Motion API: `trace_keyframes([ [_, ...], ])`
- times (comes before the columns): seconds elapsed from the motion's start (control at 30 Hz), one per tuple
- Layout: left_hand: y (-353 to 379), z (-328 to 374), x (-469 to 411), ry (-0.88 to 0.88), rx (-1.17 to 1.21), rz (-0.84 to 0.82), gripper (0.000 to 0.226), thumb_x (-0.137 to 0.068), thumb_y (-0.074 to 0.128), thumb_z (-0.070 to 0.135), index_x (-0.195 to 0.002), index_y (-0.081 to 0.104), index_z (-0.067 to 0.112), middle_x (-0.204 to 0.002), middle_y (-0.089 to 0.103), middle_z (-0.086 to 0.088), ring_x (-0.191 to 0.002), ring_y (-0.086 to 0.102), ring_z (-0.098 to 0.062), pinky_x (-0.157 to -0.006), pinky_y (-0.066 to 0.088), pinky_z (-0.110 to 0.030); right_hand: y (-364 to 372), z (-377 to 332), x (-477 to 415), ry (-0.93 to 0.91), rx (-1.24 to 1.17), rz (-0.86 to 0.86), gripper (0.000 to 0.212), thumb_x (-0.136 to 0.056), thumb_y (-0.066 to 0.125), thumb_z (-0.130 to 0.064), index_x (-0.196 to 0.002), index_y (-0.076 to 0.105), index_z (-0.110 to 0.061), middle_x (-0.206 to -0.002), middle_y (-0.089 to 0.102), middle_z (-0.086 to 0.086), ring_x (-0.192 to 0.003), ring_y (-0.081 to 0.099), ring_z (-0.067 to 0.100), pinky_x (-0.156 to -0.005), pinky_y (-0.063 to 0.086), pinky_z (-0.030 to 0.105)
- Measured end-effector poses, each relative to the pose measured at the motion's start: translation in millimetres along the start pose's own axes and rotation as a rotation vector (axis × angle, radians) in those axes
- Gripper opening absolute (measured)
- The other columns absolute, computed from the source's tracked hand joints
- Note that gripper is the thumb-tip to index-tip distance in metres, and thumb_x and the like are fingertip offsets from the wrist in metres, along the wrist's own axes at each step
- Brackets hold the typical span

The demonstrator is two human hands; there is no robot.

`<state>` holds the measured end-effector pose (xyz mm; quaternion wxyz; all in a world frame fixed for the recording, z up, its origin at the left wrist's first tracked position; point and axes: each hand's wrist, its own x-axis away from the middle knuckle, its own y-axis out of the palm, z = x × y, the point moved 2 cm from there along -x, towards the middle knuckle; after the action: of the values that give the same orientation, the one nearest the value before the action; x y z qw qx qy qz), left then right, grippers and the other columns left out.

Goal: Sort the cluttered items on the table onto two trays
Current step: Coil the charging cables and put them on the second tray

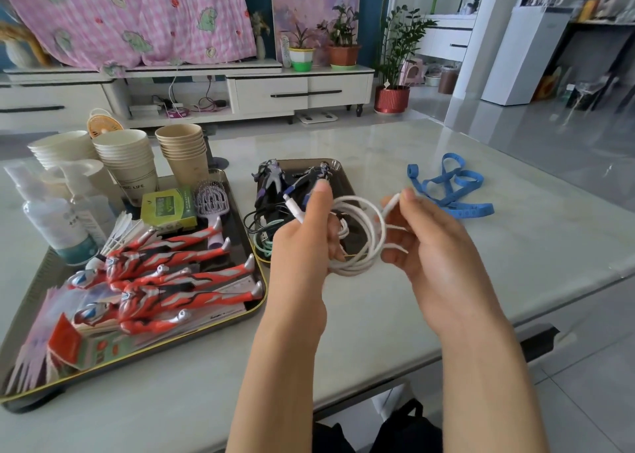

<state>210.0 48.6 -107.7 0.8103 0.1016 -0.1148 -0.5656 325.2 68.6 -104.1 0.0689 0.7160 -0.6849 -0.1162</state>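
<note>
A coiled white cable (360, 236) hangs between both hands above the table's middle. My left hand (302, 243) grips the coil, with one plug end sticking up past its thumb. My right hand (433, 246) pinches the other end of the cable. Behind the hands lies a small dark tray (302, 164) with two dark figures (275, 181), a black cable and a green cable. A large dark tray (256, 301) at the left holds red figures (171, 280), a green box (170, 208), a purple hairbrush (211, 205), shuttlecocks and booklets. A blue measuring tape (453, 186) lies loose on the table at the right.
Stacks of paper cups (127, 163) and white bottles (58, 218) stand at the large tray's far left. The table's front edge runs diagonally below my right forearm, with floor beyond it. A low cabinet with plants lines the back wall.
</note>
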Motion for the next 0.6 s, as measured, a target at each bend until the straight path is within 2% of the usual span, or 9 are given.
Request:
trace_keyframes([
  [0.07,1,-1,2,0.031,-0.086,0.061,0.048,-0.089,0.053,0.045,-0.049,0.052,0.018,-0.04,0.04,0.009,-0.037,0.037,-0.005,-0.046,0.034,-0.016,0,1,2,0.061,0.115,-0.116,0.038,-0.089,0.044,-0.049,-0.09,0.064,-0.016,-0.068,0.063,-0.001,-0.055,0.055,0.008,-0.049,0.041,0.021],
  [0.13,3,-2,2,0.061,-0.102,0.11,0.048,-0.09,0.053,0.043,-0.053,0.055,0.014,-0.038,0.044,0.01,-0.034,0.039,-0.001,-0.039,0.033,-0.011,6,2,6,0.069,0.204,-0.223,0.044,-0.084,0.046,-0.054,-0.093,0.064,-0.016,-0.071,0.062,0.002,-0.056,0.051,0.01,-0.048,0.038,0.022],
  [0.27,-5,-4,-3,0.161,-0.192,0.217,0.058,-0.091,0.051,0.045,-0.045,0.03,0.018,-0.036,0.03,0.01,-0.038,0.029,-0.006,-0.043,0.026,-0.02,27,14,9,0.06,0.417,-0.242,0.018,-0.093,0.052,-0.034,-0.088,0.065,-0.022,-0.059,0.053,-0.003,-0.047,0.043,0.008,-0.044,0.031,0.021],
  [0.3,-11,-4,-6,0.181,-0.227,0.249,0.058,-0.091,0.05,0.046,-0.045,0.029,0.018,-0.036,0.031,0.009,-0.04,0.029,-0.007,-0.044,0.026,-0.022,34,20,7,0.035,0.457,-0.232,0.019,-0.094,0.05,-0.033,-0.084,0.064,-0.025,-0.054,0.052,-0.009,-0.044,0.042,0.004,-0.045,0.03,0.02],
  [0.37,-18,-6,-12,0.184,-0.289,0.262,0.051,-0.091,0.047,0.05,-0.056,0.039,0.014,-0.047,0.04,0.009,-0.05,0.039,-0.011,-0.05,0.03,-0.027,42,30,1,-0.048,0.531,-0.166,0.016,-0.095,0.049,-0.03,-0.088,0.063,-0.027,-0.056,0.054,-0.015,-0.047,0.044,-0.001,-0.049,0.029,0.018],
  [0.43,-21,-9,-15,0.155,-0.361,0.236,0.045,-0.092,0.043,0.053,-0.083,0.049,0.009,-0.072,0.055,0.0,-0.073,0.053,-0.019,-0.063,0.04,-0.033,45,35,-4,-0.118,0.626,-0.113,0.012,-0.094,0.051,-0.024,-0.095,0.063,-0.022,-0.068,0.057,-0.01,-0.054,0.047,0.002,-0.046,0.034,0.015],
  [0.5,-24,-14,-12,0.124,-0.503,0.156,0.045,-0.093,0.039,0.053,-0.093,0.049,0.009,-0.089,0.061,-0.011,-0.089,0.057,-0.026,-0.072,0.042,-0.034,44,39,-6,-0.108,0.683,-0.101,0.01,-0.093,0.053,-0.021,-0.096,0.062,-0.018,-0.075,0.061,-0.001,-0.057,0.053,0.006,-0.039,0.038,0.009],
  [0.53,-26,-17,-8,0.128,-0.551,0.11,0.043,-0.094,0.038,0.052,-0.087,0.049,0.011,-0.087,0.062,-0.012,-0.087,0.057,-0.027,-0.07,0.041,-0.033,44,42,-7,-0.093,0.712,-0.117,0.011,-0.093,0.053,-0.02,-0.097,0.063,-0.018,-0.077,0.063,0.001,-0.06,0.057,0.009,-0.04,0.044,0.012],
  [0.6,-36,-23,3,0.168,-0.551,0.053,0.041,-0.095,0.037,0.049,-0.073,0.045,0.015,-0.067,0.055,-0.007,-0.071,0.056,-0.025,-0.063,0.043,-0.035,46,49,-9,-0.091,0.812,-0.192,0.014,-0.093,0.05,-0.018,-0.094,0.064,-0.019,-0.075,0.063,0.003,-0.064,0.06,0.016,-0.052,0.054,0.026],
])
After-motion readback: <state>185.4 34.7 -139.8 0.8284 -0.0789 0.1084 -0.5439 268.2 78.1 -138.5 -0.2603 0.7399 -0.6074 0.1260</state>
